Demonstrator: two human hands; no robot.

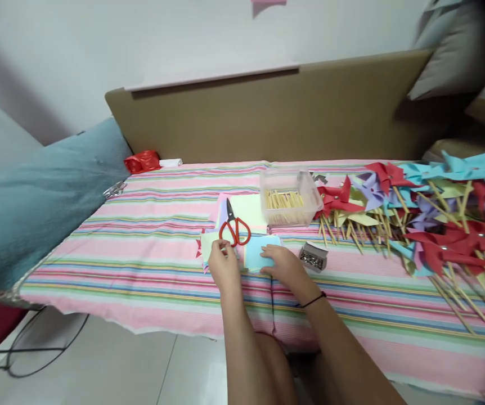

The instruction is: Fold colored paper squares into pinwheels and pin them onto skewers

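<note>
My left hand (224, 263) is curled with thumb and fingertips close together at a pale green paper square (209, 243). That square covers part of a pile of coloured cut paper with red points (198, 247) showing at its left. My right hand (283, 262) rests with fingers stretched over a light blue paper square (254, 254). Just beyond both hands lie red-handled scissors (236, 225), blades pointing away, on larger pale paper sheets (248, 211).
Behind the sheets stands a clear plastic box (291, 197) of short wooden sticks. A small open box of metal pins (313, 257) sits right of my right hand. Many finished paper pinwheels (445, 242) pile up at the right. A red plastic bag (142, 162) lies back left.
</note>
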